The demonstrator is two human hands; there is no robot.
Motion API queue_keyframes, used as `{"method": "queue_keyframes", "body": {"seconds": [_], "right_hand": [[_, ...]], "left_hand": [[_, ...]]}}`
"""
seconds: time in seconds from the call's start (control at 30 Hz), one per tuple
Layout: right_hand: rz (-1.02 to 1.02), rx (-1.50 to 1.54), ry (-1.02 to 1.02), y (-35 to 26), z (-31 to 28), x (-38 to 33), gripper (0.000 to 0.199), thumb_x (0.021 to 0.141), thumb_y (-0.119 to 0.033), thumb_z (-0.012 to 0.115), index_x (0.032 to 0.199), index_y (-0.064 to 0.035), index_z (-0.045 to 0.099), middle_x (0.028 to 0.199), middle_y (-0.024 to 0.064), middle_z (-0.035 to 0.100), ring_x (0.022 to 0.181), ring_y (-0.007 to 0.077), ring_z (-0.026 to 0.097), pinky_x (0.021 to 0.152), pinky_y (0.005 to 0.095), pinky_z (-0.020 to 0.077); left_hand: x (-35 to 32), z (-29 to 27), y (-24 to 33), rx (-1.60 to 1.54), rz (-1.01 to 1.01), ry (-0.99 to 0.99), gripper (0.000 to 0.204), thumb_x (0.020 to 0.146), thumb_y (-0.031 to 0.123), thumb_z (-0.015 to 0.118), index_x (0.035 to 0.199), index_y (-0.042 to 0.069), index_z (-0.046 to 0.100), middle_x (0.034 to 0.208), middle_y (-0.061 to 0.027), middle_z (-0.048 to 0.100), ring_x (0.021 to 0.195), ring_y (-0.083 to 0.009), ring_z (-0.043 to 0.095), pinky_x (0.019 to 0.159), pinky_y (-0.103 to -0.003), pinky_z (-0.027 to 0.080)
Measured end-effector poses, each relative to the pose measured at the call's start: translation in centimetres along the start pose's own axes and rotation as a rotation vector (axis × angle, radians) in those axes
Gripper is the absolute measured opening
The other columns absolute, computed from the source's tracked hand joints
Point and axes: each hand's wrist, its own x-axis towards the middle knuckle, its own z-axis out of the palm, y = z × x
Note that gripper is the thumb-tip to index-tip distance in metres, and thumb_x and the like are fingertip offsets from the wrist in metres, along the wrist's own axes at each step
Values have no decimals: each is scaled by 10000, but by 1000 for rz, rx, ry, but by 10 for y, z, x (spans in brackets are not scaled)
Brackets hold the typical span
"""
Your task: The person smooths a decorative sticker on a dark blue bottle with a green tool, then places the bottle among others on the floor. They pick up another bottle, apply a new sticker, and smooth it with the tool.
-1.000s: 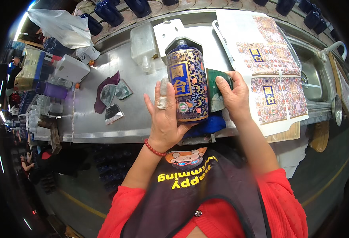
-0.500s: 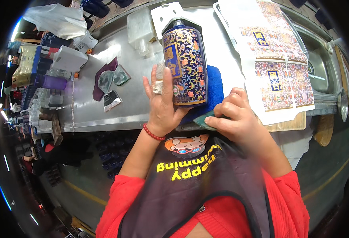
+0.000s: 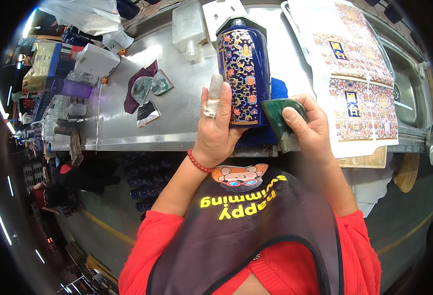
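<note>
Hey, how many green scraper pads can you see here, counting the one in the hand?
3. One green scraper pad is in the right hand, beside the blue patterned bottle. Two more lie on the steel bench to the left. Clutter may hide others.

Bottle (image 3: 243, 73) in left hand (image 3: 216, 128); scraper (image 3: 284, 120) in right hand (image 3: 312, 130), sheets (image 3: 359, 73) further right.

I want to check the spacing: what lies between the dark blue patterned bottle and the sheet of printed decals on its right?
In the head view, the blue cloth and bare metal table lie between the bottle and the sheet.
</note>
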Motion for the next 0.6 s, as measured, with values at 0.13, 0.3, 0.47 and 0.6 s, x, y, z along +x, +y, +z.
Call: {"method": "queue_keyframes", "body": {"seconds": [0.13, 0.3, 0.47, 0.6], "right_hand": [[-60, -212, 40, 7, 1, 7, 152, 1011, -163, 655, 1049, -18, 632, 844, -7, 655, 764, 41, 565, 675, 214, 473], [-103, -255, 50, 8, 3, 8, 153, 1011, -169, 652, 1032, -20, 629, 817, -6, 649, 743, 47, 559, 654, 228, 470], [-119, -299, 62, 12, 1, 7, 163, 1011, -180, 653, 1030, -19, 629, 817, -7, 647, 747, 45, 557, 652, 231, 468], [-91, -244, 74, 17, -2, 7, 153, 1008, -171, 652, 1032, -22, 629, 832, -15, 646, 751, 40, 551, 664, 227, 470]], "left_hand": [[-6, 2, 2, 307, 97, 51, 757, 846, 86, 749, 1538, 74, 444, 1411, -208, 593, 1376, -422, 497, 1200, -587, 212], [-3, 0, 12, 487, 169, 1, 494, 926, 32, 594, 1403, 158, 631, 1432, -98, 611, 1439, -329, 444, 1227, -508, 210], [0, 0, 22, 525, 228, -50, 441, 952, 91, 554, 1367, 193, 664, 1399, -38, 636, 1444, -289, 442, 1251, -482, 156], [3, -3, 12, 458, 287, -12, 592, 893, 210, 672, 1465, 137, 541, 1479, -132, 545, 1480, -373, 360, 1247, -544, 97]]}}
